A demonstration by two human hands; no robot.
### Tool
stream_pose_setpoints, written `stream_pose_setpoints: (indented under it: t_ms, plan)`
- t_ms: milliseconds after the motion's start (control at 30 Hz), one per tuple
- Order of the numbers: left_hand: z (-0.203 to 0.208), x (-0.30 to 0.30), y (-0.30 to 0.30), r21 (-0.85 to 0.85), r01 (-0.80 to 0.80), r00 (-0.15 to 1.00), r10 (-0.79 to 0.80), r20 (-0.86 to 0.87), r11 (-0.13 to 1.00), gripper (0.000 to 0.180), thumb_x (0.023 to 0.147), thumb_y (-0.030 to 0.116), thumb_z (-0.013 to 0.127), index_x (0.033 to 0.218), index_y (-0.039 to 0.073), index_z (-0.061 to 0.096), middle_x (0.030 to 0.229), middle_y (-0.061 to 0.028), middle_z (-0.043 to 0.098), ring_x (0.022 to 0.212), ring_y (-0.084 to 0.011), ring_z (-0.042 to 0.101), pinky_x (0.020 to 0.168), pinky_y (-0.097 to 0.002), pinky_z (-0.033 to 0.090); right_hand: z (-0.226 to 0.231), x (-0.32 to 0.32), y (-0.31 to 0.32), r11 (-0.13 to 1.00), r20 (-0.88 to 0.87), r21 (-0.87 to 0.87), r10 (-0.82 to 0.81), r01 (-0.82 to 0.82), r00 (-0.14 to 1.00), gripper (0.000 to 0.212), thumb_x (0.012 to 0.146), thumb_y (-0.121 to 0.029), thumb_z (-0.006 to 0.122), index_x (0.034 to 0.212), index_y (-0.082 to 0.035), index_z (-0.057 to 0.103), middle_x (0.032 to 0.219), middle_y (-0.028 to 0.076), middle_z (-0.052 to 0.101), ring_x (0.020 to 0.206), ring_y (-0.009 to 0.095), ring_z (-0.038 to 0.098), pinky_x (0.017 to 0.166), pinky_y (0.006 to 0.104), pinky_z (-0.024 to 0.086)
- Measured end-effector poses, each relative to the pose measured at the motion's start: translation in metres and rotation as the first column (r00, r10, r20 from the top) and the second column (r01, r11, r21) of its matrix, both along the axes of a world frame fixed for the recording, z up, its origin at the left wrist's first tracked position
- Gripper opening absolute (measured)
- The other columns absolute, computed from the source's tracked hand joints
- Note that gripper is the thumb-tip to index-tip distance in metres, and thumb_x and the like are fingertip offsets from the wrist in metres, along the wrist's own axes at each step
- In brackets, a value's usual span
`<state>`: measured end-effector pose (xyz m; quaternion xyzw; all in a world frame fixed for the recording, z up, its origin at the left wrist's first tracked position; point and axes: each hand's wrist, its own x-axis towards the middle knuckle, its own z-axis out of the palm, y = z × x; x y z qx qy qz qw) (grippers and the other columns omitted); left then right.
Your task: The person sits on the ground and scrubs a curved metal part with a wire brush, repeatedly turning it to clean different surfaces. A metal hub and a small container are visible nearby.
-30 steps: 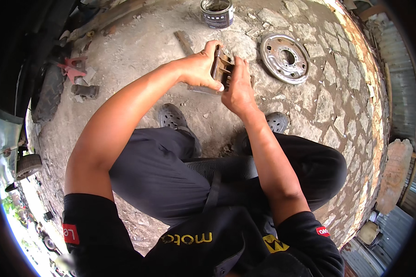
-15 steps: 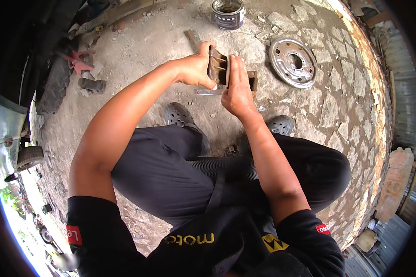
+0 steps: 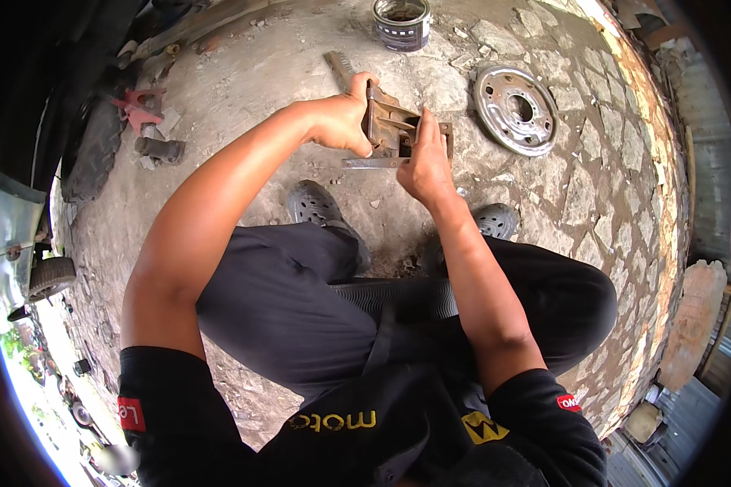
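Note:
A rusty, box-like metal bracket [image 3: 393,122] with inner ribs lies across the ground in front of my feet. My left hand [image 3: 345,122] grips its left end plate, with the thumb and fingers spread over the plate's two edges. On the bracket's right part rests my right hand [image 3: 430,162], fingers stretched away from me and held together, thumb on the near side. A thin dark edge shows along those fingers; whether it is a separate thing held there I cannot make out. A flat metal strip [image 3: 369,163] lies along the bracket's near side. Beyond my left hand is a wire brush [image 3: 339,68].
A steel wheel rim [image 3: 516,109] lies to the right on stone paving. At the far side stands an open paint can [image 3: 401,28]. Off to the left are a red jack stand [image 3: 142,109], a dark cylindrical part [image 3: 160,149] and a tyre [image 3: 93,154]. My shoes [image 3: 315,203] flank the near ground.
My right hand has slid to the right along the bracket, uncovering more of its ribbed middle. My left hand keeps its grip, and the bracket stays nearly in place.

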<state>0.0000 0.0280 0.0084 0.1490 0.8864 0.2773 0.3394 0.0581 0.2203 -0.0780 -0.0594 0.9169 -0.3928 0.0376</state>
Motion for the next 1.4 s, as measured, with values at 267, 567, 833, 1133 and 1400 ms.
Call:
stream_pose_setpoints:
  t_ms: [267, 567, 833, 1133, 1400]
  plan:
    - [0.001, 0.001, -0.003, -0.033, 0.014, 1.0, -0.014, 0.004, 0.999, 0.116, 0.076, 0.012, 0.078, 0.148, -0.003, -0.012, 0.109, -0.0243, 0.066, 0.097, -0.0288, 0.067, 0.091, -0.0326, 0.051, -0.008, -0.001, 0.002, 0.999, 0.138, -0.031, -0.022, 0.027, 0.99, 0.093, 0.076, 0.007, 0.059, 0.157, -0.002, 0.015, 0.16, 0.023, 0.025, 0.15, 0.04, 0.022, 0.122, 0.0537, 0.021]
    - [0.002, 0.001, -0.006, -0.029, -0.026, 1.0, 0.026, -0.005, 0.999, 0.114, 0.075, 0.011, 0.075, 0.147, -0.006, -0.013, 0.098, -0.018, 0.065, 0.087, -0.0249, 0.066, 0.08, -0.0318, 0.053, 0.0, 0.012, -0.024, 0.971, -0.287, 0.237, 0.107, -0.038, 0.952, 0.097, 0.073, 0.001, 0.058, 0.16, -0.005, 0.013, 0.162, 0.021, 0.022, 0.153, 0.039, 0.018, 0.122, 0.0552, 0.02]
    - [0.003, 0.003, -0.011, -0.019, -0.081, 0.996, 0.082, 0.035, 0.997, 0.116, 0.077, 0.013, 0.074, 0.146, -0.01, -0.016, 0.101, -0.0218, 0.066, 0.091, -0.028, 0.067, 0.083, -0.0309, 0.053, 0.031, 0.016, -0.036, 0.986, -0.198, 0.122, 0.138, -0.115, 0.97, 0.096, 0.073, 0.001, 0.06, 0.158, -0.001, 0.014, 0.161, 0.026, 0.022, 0.152, 0.042, 0.017, 0.123, 0.0534, 0.018]
    - [0.001, 0.003, -0.015, 0.002, -0.088, 0.996, 0.088, 0.031, 0.996, 0.115, 0.077, 0.014, 0.074, 0.147, -0.008, -0.015, 0.099, -0.0222, 0.065, 0.087, -0.0261, 0.066, 0.08, -0.0302, 0.053, 0.008, 0.009, -0.024, 0.997, -0.098, 0.078, 0.025, -0.017, 0.995, 0.098, 0.074, -0.002, 0.062, 0.157, 0.004, 0.01, 0.16, 0.029, 0.022, 0.152, 0.04, 0.02, 0.122, 0.0524, 0.021]
    - [0.006, 0.003, -0.008, -0.063, -0.058, 0.998, 0.059, 0.007, 0.996, 0.114, 0.077, 0.012, 0.074, 0.146, -0.007, -0.015, 0.099, -0.0203, 0.065, 0.087, -0.0256, 0.066, 0.079, -0.0316, 0.054, -0.022, -0.005, 0.002, 0.999, 0.234, -0.035, -0.019, 0.028, 0.972, 0.095, 0.079, -0.004, 0.062, 0.158, 0.001, 0.009, 0.163, 0.022, 0.022, 0.152, 0.035, 0.022, 0.123, 0.0545, 0.019]
